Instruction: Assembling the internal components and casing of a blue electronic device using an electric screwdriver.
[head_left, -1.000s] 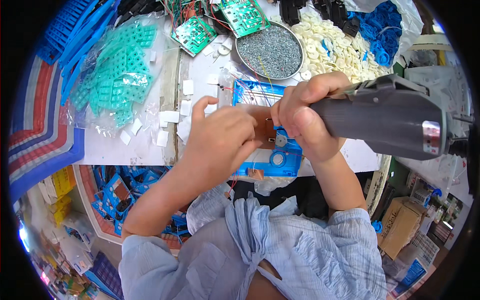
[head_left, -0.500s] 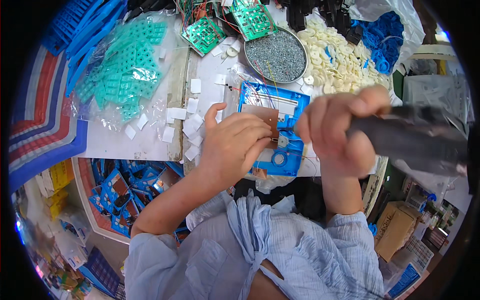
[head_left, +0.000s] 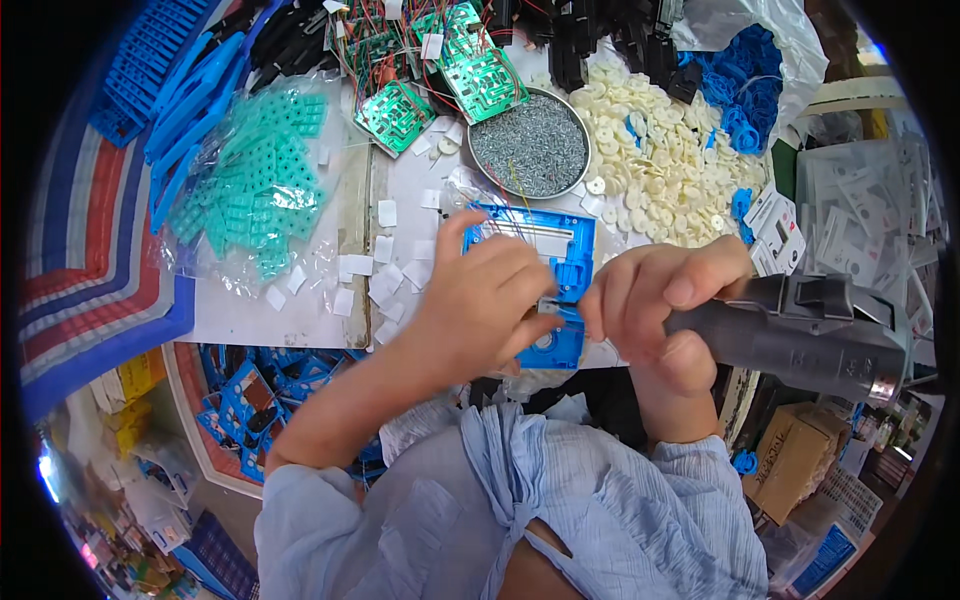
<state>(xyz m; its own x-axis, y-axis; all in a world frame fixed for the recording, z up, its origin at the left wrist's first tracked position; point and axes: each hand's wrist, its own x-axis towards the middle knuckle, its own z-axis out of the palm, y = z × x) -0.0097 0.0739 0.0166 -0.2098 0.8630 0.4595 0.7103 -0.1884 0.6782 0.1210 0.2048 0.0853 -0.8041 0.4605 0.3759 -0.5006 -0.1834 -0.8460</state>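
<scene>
A blue plastic housing (head_left: 575,235) lies on the white worktop in front of me, with thin wires and a pale strip in its far part. Over its left side is my left hand (head_left: 480,295), thumb and index finger brought close together and the little finger raised. Whatever sits between those fingertips is too small to make out. My right hand (head_left: 655,305) grips a dark grey electric screwdriver (head_left: 800,340), held nearly level at the housing's right edge. The hands hide its tip and part of the housing.
Behind the housing stands a round tin of screws (head_left: 530,145), beside cream plastic discs (head_left: 650,150). Green circuit boards (head_left: 485,85) lie further back. Turquoise plastic parts (head_left: 260,170) fill a clear bag at left. Blue assemblies (head_left: 245,400) sit in a bin below. White paper squares (head_left: 385,285) are scattered about.
The view has shifted a little. My left hand now covers more of the housing, and the brown board seen earlier is hidden or gone. The screwdriver has tilted and come into sharper view.
</scene>
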